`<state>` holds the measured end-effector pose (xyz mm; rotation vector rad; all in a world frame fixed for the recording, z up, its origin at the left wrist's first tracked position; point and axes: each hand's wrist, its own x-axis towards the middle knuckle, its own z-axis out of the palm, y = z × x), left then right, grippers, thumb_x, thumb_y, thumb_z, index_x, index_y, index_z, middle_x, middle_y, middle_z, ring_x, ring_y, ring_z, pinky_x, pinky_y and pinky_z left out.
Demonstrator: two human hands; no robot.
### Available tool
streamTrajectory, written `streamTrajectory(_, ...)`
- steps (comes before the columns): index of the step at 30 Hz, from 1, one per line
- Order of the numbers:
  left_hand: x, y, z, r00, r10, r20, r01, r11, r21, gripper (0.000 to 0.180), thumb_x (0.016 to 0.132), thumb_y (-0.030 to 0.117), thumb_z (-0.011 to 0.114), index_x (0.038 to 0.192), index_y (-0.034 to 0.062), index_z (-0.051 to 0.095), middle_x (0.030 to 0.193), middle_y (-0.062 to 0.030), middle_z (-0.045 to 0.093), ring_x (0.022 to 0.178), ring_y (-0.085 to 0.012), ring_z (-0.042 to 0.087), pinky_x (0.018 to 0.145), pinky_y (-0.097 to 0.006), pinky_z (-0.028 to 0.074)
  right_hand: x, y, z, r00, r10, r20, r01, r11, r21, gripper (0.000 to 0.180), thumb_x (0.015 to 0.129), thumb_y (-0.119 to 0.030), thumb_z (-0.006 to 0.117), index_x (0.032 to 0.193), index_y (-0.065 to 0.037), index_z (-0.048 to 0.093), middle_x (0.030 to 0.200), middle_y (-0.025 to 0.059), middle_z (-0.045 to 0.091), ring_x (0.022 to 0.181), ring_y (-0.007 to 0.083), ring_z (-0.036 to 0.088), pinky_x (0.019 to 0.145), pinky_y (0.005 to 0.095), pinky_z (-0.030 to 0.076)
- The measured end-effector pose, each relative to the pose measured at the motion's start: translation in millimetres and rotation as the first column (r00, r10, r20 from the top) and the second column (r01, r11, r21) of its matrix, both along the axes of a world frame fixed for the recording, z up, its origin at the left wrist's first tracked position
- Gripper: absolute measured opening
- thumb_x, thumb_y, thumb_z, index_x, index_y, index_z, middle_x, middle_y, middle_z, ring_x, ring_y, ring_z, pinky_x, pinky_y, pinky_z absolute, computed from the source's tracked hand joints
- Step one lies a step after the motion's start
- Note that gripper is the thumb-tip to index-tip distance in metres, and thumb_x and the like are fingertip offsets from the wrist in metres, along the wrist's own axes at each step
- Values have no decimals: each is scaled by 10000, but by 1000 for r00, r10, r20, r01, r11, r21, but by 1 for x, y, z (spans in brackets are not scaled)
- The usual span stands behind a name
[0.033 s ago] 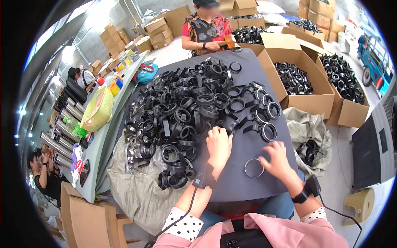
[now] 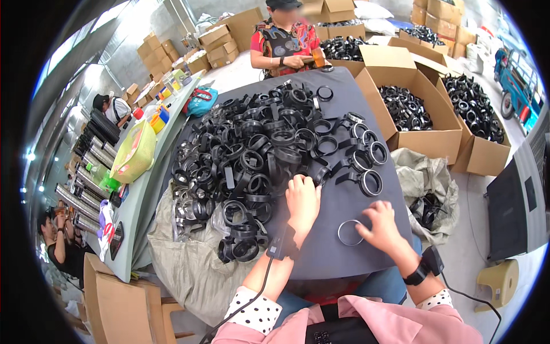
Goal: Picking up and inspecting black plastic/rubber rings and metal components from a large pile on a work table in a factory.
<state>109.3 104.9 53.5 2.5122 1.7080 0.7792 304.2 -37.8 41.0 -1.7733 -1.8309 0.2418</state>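
Note:
My left hand [image 2: 303,200] is at the near right edge of a large pile of black ring-shaped parts [image 2: 252,163]. Its fingers are bent down at the pile beside a black ring [image 2: 322,174]; the fingertips and whatever is in them are hidden. Over the bare dark cloth, my right hand [image 2: 380,223] has its fingers curved and apart from the thumb, holding nothing. A thin pale ring [image 2: 350,233] lies flat by that thumb; whether they touch I cannot tell. Several black rings with straps [image 2: 371,183] lie in a group just beyond my right hand.
The dark cloth-covered table [image 2: 329,258] is before me. Across it stands a person [image 2: 286,43] holding an orange object. Open cartons [image 2: 432,143] of black rings stand at the right, above a woven sack [image 2: 438,183]. A side table with a yellow basket [image 2: 135,150] runs along the left.
My right hand has shifted slightly toward me. The left hand and the pale ring keep nearly the same place.

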Motion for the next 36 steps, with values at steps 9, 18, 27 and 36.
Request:
streamTrajectory(9,-35,-22,99,930,-241,279,187,961,206,243,942,128,581,1127,-29,579,1008,-222,656,908,-380,648,817,-442,503,-3,-11,2,992,-60,-108,72,991,115,77,794,-85,664,836,-56,607,734,97,591,705,320,622,662,409,513)
streamTrajectory(18,-69,-12,63,801,-489,346,541,344,-767,283,946,246,591,1065,8,689,842,-55,681,773,-127,606,710,-293,496,-28,5,27,917,276,288,-307,950,66,137,723,-163,723,778,-68,641,746,64,550,762,269,570,692,402,476)
streamTrajectory(27,-84,-61,41,942,-192,275,280,901,-332,493,890,287,685,1242,-29,545,1186,-229,600,1058,-329,626,912,-392,502,-33,-16,20,895,397,204,-397,917,-42,675,734,-327,766,1307,-60,530,1302,200,467,1250,384,425,1039,513,307)
streamTrajectory(36,-103,-107,-28,858,27,513,107,967,-230,503,918,153,609,1311,-111,440,1338,-289,450,1248,-430,452,1074,-452,373,-42,-4,21,855,382,351,-451,882,140,687,685,-231,794,1282,-15,530,1291,138,556,1169,307,514,964,445,396)
